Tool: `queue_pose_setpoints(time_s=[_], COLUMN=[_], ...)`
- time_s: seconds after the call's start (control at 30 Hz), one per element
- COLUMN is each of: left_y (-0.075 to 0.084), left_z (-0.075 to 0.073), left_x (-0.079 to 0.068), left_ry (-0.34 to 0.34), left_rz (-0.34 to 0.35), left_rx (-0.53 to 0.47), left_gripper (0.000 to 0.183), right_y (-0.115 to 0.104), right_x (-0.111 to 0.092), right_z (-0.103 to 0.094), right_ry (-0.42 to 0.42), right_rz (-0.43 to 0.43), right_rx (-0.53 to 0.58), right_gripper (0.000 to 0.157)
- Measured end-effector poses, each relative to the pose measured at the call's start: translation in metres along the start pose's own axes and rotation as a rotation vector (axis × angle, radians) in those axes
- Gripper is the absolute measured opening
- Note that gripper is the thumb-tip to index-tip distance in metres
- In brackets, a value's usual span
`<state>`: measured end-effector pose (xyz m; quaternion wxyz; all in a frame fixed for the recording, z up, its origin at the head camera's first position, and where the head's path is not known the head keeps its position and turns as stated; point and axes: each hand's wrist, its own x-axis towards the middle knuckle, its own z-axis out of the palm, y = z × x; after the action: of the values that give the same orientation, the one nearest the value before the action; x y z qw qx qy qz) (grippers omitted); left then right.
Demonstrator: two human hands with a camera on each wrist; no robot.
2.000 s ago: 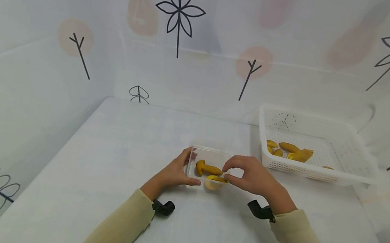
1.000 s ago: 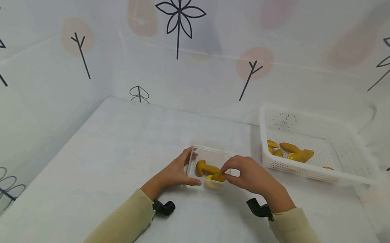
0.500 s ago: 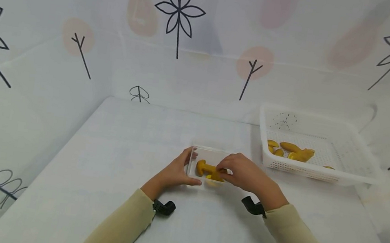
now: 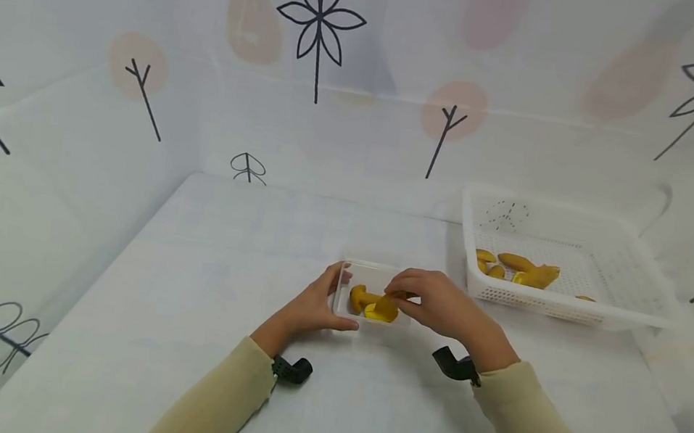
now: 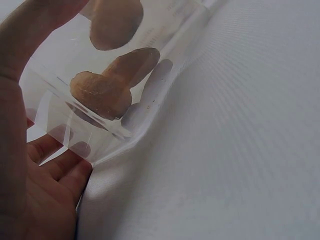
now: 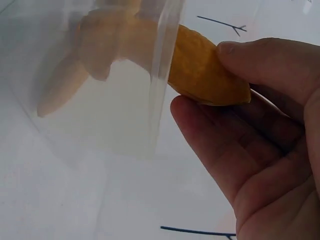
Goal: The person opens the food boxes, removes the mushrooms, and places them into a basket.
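A clear plastic box [image 4: 372, 274] stands on the white table, and my left hand [image 4: 309, 306] grips its left end, thumb in front and fingers behind. Inside lies a yellow-brown mushroom [image 4: 357, 298] with its cap to the left, also seen through the clear wall in the left wrist view. My right hand [image 4: 443, 306] pinches the stem end of a second mushroom [image 6: 200, 70] between thumb and fingers. That mushroom is tilted, its stem rising past the box rim and its yellow cap low at the front wall. The fingertips partly hide its stem in the head view.
A white perforated basket [image 4: 641, 284] stands at the back right, with several yellow-brown mushrooms [image 4: 537, 275] in its left part. Behind the table hangs a white patterned cloth [image 4: 357, 137]. Both wrists wear a black camera mount [image 4: 294, 370].
My right hand has closed on the front mushroom's stem and moved slightly left and up. The stem has been raised, turning the yellow cap into view. My left hand and the box have stayed put.
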<state>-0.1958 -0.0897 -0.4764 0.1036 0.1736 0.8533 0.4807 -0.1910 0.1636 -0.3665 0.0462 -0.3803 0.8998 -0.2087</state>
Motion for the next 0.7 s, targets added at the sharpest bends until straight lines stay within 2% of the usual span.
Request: queue_pose_setpoints(time_s=[0.2,0.57,0.7], left_y=[-0.002,-0.004,-0.002], left_z=[0.000,0.000,-0.001], left_x=[0.000,0.002,0.001], left_ry=[0.004,0.000,0.002], left_rz=[0.000,0.020,0.024], left_rx=[-0.010,-0.008,0.000], left_gripper=[0.111,0.111,0.111], right_y=[0.002,0.013,0.018], right_x=[-0.005,-0.017,-0.022], right_z=[-0.006,-0.017,-0.021], right_ry=[0.091,0.239,0.270], right_rz=[-0.013,0.020,0.051], right_rx=[0.014,0.102,0.098], right_gripper=[0.019,0.020,0.021])
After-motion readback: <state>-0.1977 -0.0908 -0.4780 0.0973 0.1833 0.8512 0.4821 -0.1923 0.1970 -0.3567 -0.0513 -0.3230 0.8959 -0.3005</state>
